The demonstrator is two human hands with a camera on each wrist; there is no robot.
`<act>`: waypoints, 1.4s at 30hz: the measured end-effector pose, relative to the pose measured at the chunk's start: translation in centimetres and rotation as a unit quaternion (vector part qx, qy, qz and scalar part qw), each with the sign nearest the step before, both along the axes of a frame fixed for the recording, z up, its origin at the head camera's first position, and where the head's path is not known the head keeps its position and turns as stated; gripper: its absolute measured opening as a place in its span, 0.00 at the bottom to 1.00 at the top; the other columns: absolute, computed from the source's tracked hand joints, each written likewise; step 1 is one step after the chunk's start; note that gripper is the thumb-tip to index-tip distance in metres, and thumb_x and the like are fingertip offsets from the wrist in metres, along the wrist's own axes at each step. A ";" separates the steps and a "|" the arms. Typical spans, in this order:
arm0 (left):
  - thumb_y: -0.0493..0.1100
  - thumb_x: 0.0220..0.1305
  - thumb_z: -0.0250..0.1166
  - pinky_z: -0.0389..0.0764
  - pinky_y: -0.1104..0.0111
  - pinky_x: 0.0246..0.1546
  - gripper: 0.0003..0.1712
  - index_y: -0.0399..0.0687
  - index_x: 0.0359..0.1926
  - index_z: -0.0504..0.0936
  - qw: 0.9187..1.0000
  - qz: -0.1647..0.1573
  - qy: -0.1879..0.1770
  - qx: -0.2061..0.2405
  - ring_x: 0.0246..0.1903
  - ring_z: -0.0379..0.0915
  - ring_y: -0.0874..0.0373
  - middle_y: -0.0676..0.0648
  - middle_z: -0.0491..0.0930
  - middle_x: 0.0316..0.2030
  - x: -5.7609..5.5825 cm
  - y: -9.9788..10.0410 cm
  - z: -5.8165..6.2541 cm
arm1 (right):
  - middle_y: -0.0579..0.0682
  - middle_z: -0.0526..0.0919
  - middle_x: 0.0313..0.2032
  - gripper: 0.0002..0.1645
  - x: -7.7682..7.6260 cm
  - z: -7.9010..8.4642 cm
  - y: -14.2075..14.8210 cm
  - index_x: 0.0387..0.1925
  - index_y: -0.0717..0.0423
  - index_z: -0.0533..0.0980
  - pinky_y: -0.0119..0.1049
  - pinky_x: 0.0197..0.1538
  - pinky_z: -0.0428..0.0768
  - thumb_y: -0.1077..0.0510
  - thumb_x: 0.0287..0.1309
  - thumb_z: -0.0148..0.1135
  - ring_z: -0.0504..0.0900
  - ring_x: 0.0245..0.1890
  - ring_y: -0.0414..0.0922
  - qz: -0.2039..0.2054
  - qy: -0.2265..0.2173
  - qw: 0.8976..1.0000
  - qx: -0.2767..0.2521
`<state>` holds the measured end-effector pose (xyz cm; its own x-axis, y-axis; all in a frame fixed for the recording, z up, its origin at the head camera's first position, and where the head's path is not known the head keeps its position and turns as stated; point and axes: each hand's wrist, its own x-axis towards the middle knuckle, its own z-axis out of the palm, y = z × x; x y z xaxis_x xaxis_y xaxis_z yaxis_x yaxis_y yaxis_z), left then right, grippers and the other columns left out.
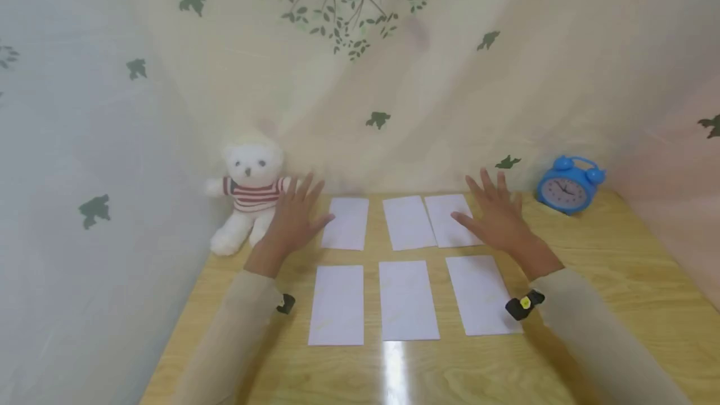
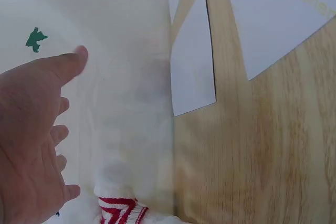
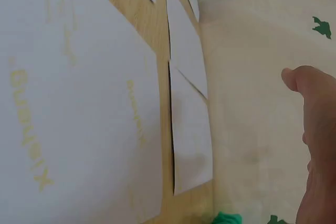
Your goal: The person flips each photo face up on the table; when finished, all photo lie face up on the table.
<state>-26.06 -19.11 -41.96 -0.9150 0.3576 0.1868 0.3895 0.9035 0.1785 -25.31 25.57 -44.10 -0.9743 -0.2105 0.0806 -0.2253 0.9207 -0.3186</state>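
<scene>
White paper cards lie flat on the wooden table in two rows of three. My left hand (image 1: 294,216), fingers spread, is over the table between a teddy bear (image 1: 255,174) and the back-left card (image 1: 347,225). Spread fingers also show on my right hand (image 1: 497,214), whose thumb overlaps the back-right card (image 1: 441,224) in the head view. That card's edge meets the back-middle card (image 1: 407,224). Nearer me are the front-left card (image 1: 337,305), front-middle card (image 1: 409,302) and front-right card (image 1: 478,295). Faint yellow lettering marks a large card (image 3: 89,108) in the right wrist view. Neither hand holds anything.
The white bear in a red-striped shirt sits at the back left. At the back right stands a blue twin-bell alarm clock (image 1: 567,187). A pale cloth backdrop (image 1: 337,99) with leaf prints rises along the back edge of the wooden table (image 1: 461,367).
</scene>
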 end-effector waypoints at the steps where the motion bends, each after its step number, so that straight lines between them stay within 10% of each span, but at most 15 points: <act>1: 0.62 0.77 0.59 0.50 0.29 0.77 0.46 0.45 0.83 0.55 1.000 -0.001 0.000 0.008 0.83 0.37 0.27 0.34 0.48 0.84 0.0 -0.1 0.0 | 0.59 0.28 0.85 0.59 -0.2 0.1 -0.5 0.86 0.48 0.40 0.87 0.70 0.36 0.23 0.72 0.48 0.23 0.83 0.69 0.004 0.001 1.000 -0.002; 12: 0.49 0.70 0.68 0.54 0.27 0.75 0.43 0.39 0.79 0.63 0.991 -0.002 0.004 0.136 0.79 0.49 0.23 0.28 0.57 0.79 0.0 -0.6 -1.2 | 0.69 0.54 0.81 0.44 -2.3 1.4 -9.1 0.80 0.62 0.57 0.67 0.81 0.52 0.50 0.74 0.63 0.49 0.82 0.70 0.080 -0.017 0.984 -0.161; 18: 0.44 0.68 0.70 0.62 0.41 0.78 0.35 0.35 0.72 0.73 0.988 -0.013 -0.057 0.143 0.75 0.65 0.31 0.29 0.70 0.73 0.5 -0.3 -1.9 | 0.64 0.72 0.73 0.35 -3.4 0.7 -14.8 0.74 0.61 0.67 0.53 0.58 0.83 0.56 0.71 0.64 0.82 0.57 0.60 0.095 -0.076 0.967 -0.224; 30: 0.36 0.66 0.69 0.71 0.51 0.74 0.29 0.43 0.68 0.77 0.976 0.008 -0.194 0.099 0.68 0.75 0.43 0.40 0.79 0.67 0.1 0.2 -4.0 | 0.71 0.72 0.71 0.41 -7.2 -2.6 -19.4 0.72 0.70 0.64 0.56 0.76 0.71 0.63 0.60 0.68 0.72 0.72 0.67 0.102 -0.161 0.956 -0.224; 42: 0.40 0.71 0.67 0.67 0.52 0.78 0.26 0.48 0.68 0.79 0.977 0.025 -0.204 0.060 0.73 0.71 0.45 0.44 0.77 0.71 0.3 0.4 -4.4 | 0.68 0.76 0.67 0.39 -8.7 -3.2 -20.3 0.71 0.69 0.67 0.54 0.77 0.70 0.60 0.60 0.66 0.75 0.70 0.64 0.098 -0.152 0.965 -0.189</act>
